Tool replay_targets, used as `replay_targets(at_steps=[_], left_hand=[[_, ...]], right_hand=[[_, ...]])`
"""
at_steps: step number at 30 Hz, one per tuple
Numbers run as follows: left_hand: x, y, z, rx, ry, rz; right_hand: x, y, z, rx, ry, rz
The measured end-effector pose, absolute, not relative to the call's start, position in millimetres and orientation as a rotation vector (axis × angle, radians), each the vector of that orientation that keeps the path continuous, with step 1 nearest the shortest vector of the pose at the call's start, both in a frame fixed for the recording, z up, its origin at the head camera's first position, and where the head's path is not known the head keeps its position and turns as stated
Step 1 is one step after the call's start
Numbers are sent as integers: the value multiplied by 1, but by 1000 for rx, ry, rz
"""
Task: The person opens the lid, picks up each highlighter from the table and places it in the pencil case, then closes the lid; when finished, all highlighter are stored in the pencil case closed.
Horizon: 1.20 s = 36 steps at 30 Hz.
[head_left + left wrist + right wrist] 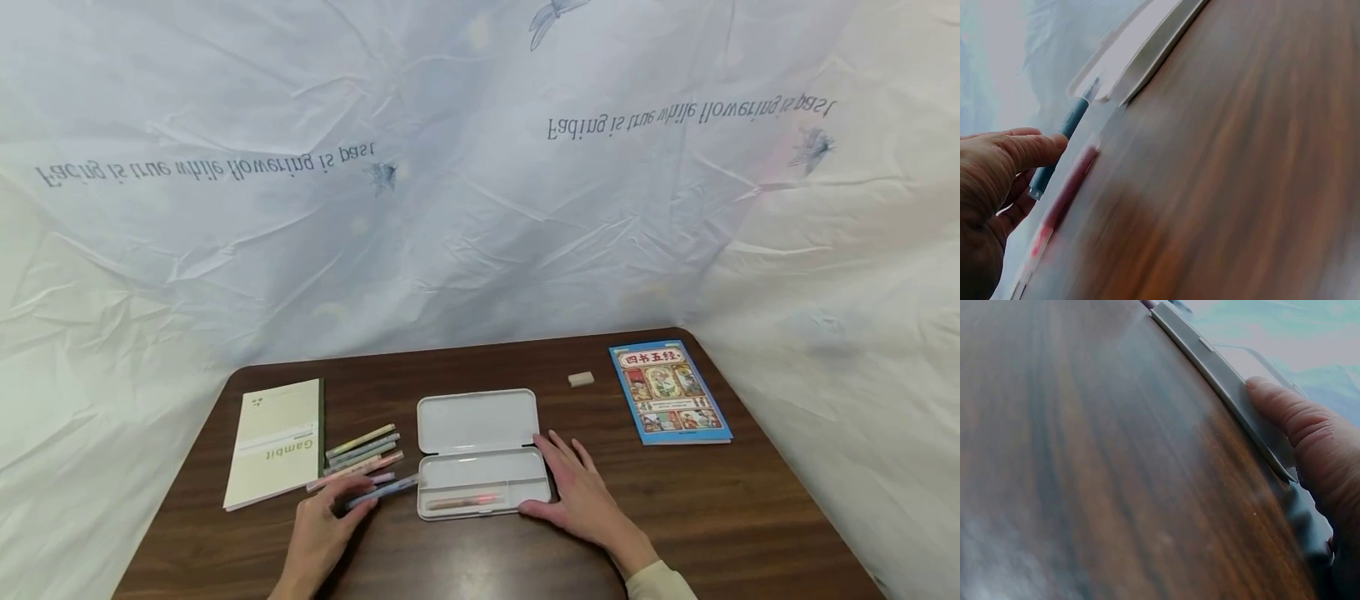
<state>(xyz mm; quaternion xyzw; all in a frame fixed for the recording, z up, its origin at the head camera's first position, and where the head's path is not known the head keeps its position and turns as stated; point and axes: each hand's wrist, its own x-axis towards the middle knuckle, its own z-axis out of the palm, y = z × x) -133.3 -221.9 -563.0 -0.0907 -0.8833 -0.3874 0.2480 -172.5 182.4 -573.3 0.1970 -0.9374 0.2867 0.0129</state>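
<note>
A white pencil case (480, 468) lies open on the table, its lid folded back. One pen (465, 502) with a pale orange-brown barrel is in its front compartment. My left hand (327, 523) pinches a blue pen (1067, 134) between thumb and fingers, the pen's far end pointing at the case's left side. Just beside that pen is a pink-red pen (1071, 187). At the case's right end, my right hand (581, 497) holds the case with the thumb (1285, 406) on the front edge and the index finger by the hinge corner.
Several pens (363, 446) lie in a loose row left of the case, against a cream notebook (273, 442). An eraser (581, 379) sits behind the case to the right. Farther right is a blue-bordered book (670, 392). Printed white cloth (480, 208) hangs behind the brown table (480, 562).
</note>
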Motion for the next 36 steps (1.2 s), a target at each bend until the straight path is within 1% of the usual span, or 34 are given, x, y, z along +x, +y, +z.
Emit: replay_targets(at_steps=[8,17,23,30,36], left_hand=[[-144,-191,-563,-471,-2345,-1219],[-149,-160,-561,-537,-2402,-1294],[-151,-150,-561,-582,-2399,-1292],[-155,-138,-564,-699,-2350,-1160],[-155,-131,-564,-744,-2358,-1191]], right_hand=[[-173,183,-575,616,-2915,897],[-173,183,-573,623,-2895,910],[-172,182,-572,625,-2904,896],[-172,181,-571,628,-2897,887],[-172,181,-571,626,-2901,888]])
